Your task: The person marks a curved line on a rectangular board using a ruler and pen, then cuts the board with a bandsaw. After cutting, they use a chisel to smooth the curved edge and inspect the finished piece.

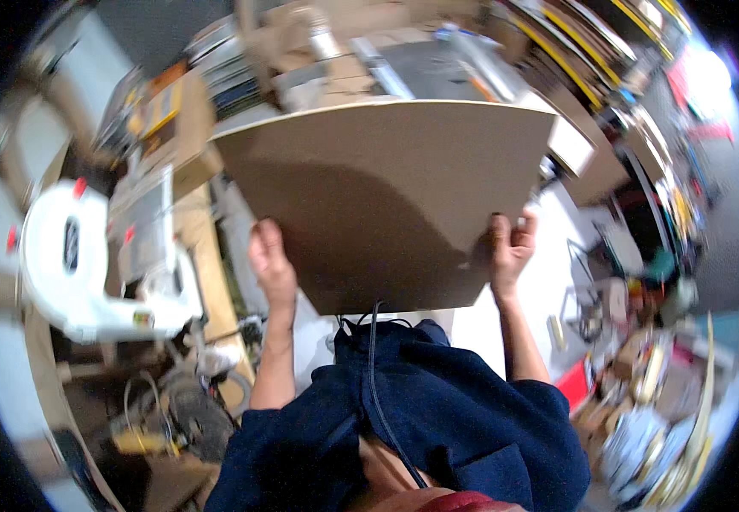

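A large flat brown board (369,205) with a pale top edge is held up in front of my body. My left hand (272,260) grips its left side, thumb against the near face. On the opposite side, my right hand (511,252) is closed round the board's right edge, with the thumb on the near face. The fingers behind the board are partly hidden. A dark shadow lies across the middle of the board. A thin black cable hangs down my front and ends near the board's lower edge.
To the left, a white band saw (71,256) with red knobs stands beside a wooden bench edge (216,273). Beyond the board is a table with a grey surface (433,68). Shelves with yellow edges (574,60) are at the far right, and piled scraps (651,427) lie at the near right.
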`<action>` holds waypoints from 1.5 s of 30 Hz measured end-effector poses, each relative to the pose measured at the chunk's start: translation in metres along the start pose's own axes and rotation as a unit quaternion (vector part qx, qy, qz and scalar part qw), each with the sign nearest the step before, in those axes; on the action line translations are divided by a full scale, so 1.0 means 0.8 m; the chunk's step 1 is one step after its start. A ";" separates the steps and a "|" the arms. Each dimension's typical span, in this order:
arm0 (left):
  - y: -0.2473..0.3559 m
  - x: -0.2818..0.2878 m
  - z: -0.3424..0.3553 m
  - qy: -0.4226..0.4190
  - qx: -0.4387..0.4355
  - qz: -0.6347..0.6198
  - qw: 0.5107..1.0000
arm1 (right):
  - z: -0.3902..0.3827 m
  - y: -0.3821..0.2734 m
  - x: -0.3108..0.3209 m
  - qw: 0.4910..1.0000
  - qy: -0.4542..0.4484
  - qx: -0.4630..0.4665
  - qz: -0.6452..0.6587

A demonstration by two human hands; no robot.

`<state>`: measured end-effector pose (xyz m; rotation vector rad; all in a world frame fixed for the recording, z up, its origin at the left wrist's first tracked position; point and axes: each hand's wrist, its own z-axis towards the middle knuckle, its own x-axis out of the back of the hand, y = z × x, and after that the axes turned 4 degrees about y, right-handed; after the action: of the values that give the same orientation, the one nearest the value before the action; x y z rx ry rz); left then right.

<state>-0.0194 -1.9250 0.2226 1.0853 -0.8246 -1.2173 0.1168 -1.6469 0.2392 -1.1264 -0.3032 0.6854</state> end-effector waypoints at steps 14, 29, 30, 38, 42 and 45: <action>0.004 -0.377 -0.254 -0.268 0.083 -0.214 0.936 | -0.081 -0.012 0.436 0.965 0.135 -0.211 -0.071; -0.019 -0.804 -0.349 -0.409 0.038 -0.190 0.892 | 0.116 0.053 0.683 0.953 0.210 -0.178 -0.127; -0.026 -0.850 -0.352 -0.419 0.032 -0.207 0.884 | 0.144 0.058 0.703 0.949 0.217 -0.172 -0.149; 0.014 -1.156 -0.439 -0.454 0.128 -0.256 0.844 | 0.291 0.092 0.834 0.896 0.298 -0.208 -0.255; 0.025 -1.286 -0.486 -0.505 0.097 -0.239 0.824 | 0.347 0.131 0.898 0.893 0.327 -0.171 -0.258; 0.032 -1.390 -0.511 -0.483 0.066 -0.265 0.832 | 0.419 0.159 0.964 0.900 0.320 -0.173 -0.239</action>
<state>0.1602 -0.7540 0.1895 0.7731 -1.4319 -2.2916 0.4744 -0.8775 0.1782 -1.4786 -0.1229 -0.2017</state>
